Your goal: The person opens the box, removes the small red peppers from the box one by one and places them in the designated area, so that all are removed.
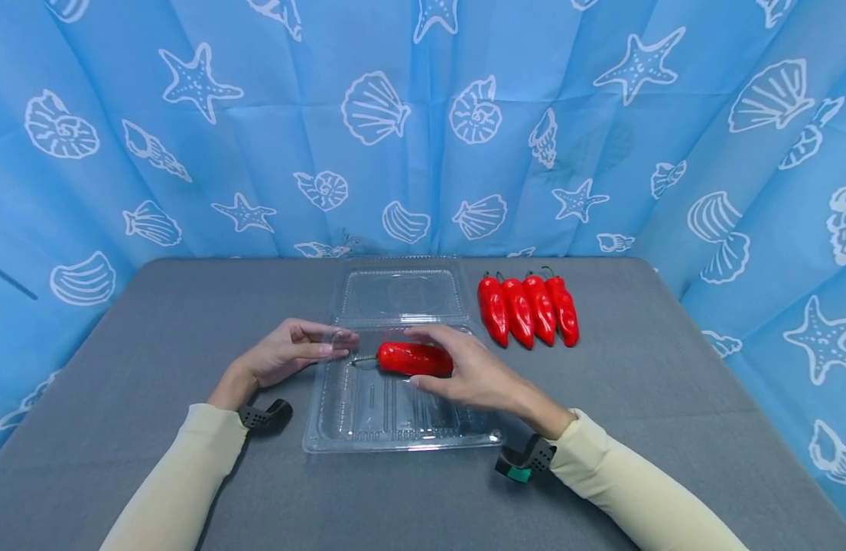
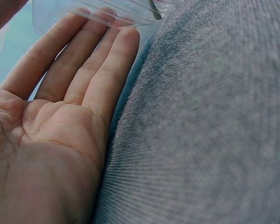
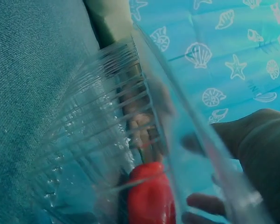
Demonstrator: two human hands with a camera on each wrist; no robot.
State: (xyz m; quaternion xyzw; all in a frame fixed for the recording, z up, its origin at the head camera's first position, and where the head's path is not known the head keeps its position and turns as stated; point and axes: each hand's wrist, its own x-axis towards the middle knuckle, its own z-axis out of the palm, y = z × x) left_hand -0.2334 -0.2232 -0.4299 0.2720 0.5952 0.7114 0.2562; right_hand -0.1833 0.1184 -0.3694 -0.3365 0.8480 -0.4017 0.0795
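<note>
**Red pepper held over clear clamshell tray**

Red pepper (image 1: 414, 358) gripped by right hand (image 1: 473, 373), fingers curled round it, just above clamshell tray (image 1: 395, 436). Left hand (image 1: 289, 353) flat, fingers straight, touching the tray's left rim. Four more peppers (image 1: 529, 309) lined up right of the tray's open lid (image 1: 399, 292), on grey table (image 1: 161, 321).

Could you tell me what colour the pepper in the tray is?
Glossy red, with a thin green stem; the pepper shows best in the head view.

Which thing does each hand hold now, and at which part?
The right hand grips a red pepper by its blunt end, over the clear plastic box. The left hand holds nothing; its straight fingers touch the box's left rim.
</note>
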